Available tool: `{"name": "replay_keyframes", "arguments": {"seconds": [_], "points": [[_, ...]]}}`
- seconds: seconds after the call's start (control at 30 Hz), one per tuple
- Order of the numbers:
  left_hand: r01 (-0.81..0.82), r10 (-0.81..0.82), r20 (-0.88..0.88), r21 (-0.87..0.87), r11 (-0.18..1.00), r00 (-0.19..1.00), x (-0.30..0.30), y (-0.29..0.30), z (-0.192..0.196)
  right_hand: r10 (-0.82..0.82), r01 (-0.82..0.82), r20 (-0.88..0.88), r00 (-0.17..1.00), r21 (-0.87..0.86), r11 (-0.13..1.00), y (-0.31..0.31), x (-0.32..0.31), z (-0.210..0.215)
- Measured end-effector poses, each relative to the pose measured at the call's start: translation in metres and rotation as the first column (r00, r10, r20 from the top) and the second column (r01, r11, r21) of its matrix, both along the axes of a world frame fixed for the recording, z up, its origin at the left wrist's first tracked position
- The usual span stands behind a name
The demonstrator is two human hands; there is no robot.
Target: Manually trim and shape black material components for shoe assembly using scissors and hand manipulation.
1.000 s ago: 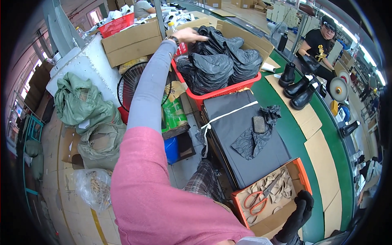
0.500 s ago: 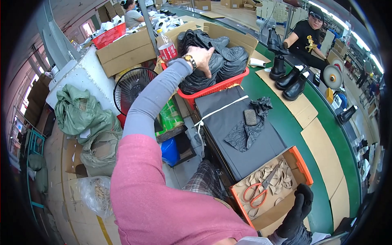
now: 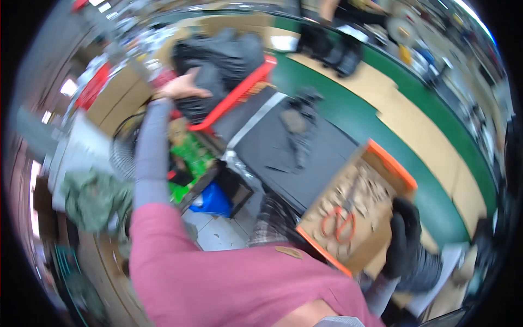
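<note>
left hand [image 3: 186, 87]: bare, stretched far forward from the body. thumb raised and set apart from the fingers, which point to the right, loosely extended; not clamped on anything. it lies over the near left part of the black plastic bags [image 3: 231, 57]; blur hides whether the fingertips press the plastic or just overlap it in view. bags heaped in the red basket [image 3: 239, 94], whose near rim runs just right of and below this hand.

right hand [image 3: 403, 237]: dark glove, close in to the body, well apart from the left. fingers look bent, but smeared by blur; cannot tell how tightly they curl or whether anything is in them. dark wrinkled bundle [image 3: 427, 270] just right of and below the glove.

immediately left of the glove: orange-edged box [image 3: 393, 164] with a cardboard lining. inside, pale curved scraps [image 3: 376, 188] and scissors [image 3: 339, 224], orange handles toward the body. glove overlaps the box's right side in view; contact unclear.

between the hands: dark flat stack [image 3: 332, 163], pale strip [image 3: 256, 121] across its end nearer the left hand. on top, crumpled black sheet [image 3: 302, 147] with a greyish block [image 3: 294, 121] on it.

left of the left hand and nearer the body: round fan [image 3: 122, 150], beside the forearm. well ahead of the right hand: dark boots [image 3: 347, 57], blurred.
</note>
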State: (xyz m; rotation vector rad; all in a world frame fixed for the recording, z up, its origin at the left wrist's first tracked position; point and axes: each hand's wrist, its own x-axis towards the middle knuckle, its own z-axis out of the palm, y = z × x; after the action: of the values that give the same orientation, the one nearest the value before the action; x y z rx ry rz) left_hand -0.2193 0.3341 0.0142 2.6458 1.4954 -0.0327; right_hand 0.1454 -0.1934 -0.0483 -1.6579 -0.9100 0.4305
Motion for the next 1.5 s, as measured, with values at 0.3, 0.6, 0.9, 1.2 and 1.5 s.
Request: {"name": "replay_keyframes", "arguments": {"seconds": [0.3, 0.6, 0.9, 1.2, 1.5], "points": [[0.094, -0.057, -0.134, 0.287, 0.953, 0.989, -0.036, 0.063, 0.013, -0.548, 0.614, 0.433, 0.716, -0.019, 0.789, -0.098, 0.064, -0.01], [0.573, -0.766, 0.052, 0.632, 0.522, 0.641, 0.22, -0.214, 0.01, -0.398, 0.65, 0.529, 0.75, -0.476, 0.592, -0.166, 0.05, -0.078], [0.867, -0.898, 0.321, 0.299, 0.398, 0.301, 0.303, -0.377, -0.042, -0.415, 0.882, 0.792, 0.447, -0.313, 0.354, -0.15, 0.027, -0.135], [0.919, -0.886, 0.384, 0.182, 0.35, 0.262, 0.285, -0.393, -0.067, -0.3, 0.714, 0.67, 0.679, -0.508, 0.481, -0.119, 0.023, -0.113], [0.929, -0.811, 0.555, 0.172, 0.327, 0.183, 0.276, -0.375, -0.067, -0.375, 0.624, -0.633, 0.677, 0.225, 0.748, -0.159, 0.07, -0.102]]}}
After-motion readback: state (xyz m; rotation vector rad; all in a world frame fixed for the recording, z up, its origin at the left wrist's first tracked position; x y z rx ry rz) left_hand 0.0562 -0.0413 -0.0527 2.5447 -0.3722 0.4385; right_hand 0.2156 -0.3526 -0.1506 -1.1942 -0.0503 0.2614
